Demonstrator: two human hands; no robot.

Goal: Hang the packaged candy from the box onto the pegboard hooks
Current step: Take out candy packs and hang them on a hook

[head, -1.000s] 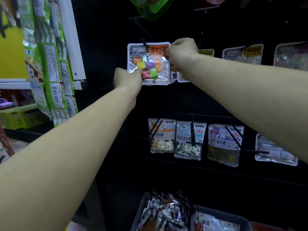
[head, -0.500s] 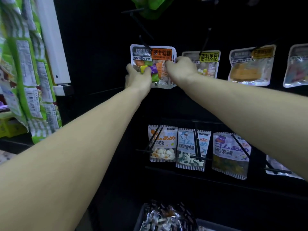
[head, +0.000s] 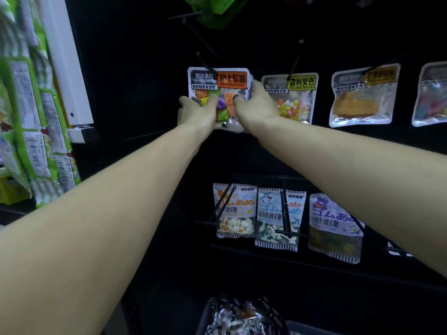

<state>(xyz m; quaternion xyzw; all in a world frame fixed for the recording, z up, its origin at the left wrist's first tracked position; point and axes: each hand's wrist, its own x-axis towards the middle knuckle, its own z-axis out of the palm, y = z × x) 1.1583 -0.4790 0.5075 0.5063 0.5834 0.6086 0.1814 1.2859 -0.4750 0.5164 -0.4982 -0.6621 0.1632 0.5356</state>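
Both hands up on the candy pack (head: pixel 219 79), hanging on a hook (head: pixel 205 63) of the black pegboard (head: pixel 145 81). Left hand (head: pixel 196 113) gripping the lower left side, right hand (head: pixel 256 105) pinching the right edge. Jelly bean pack (head: pixel 294 97) just beside. Box (head: pixel 205 315) with more packs down below.

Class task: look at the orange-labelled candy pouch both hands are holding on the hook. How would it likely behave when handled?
The orange-labelled pouch is thin glossy film, so probably floppy and somewhat slippery. It holds only a few loose candy cubes, so likely light. With the left hand and right hand gripping its sides, its hook passes through the top; released, it would probably swing.
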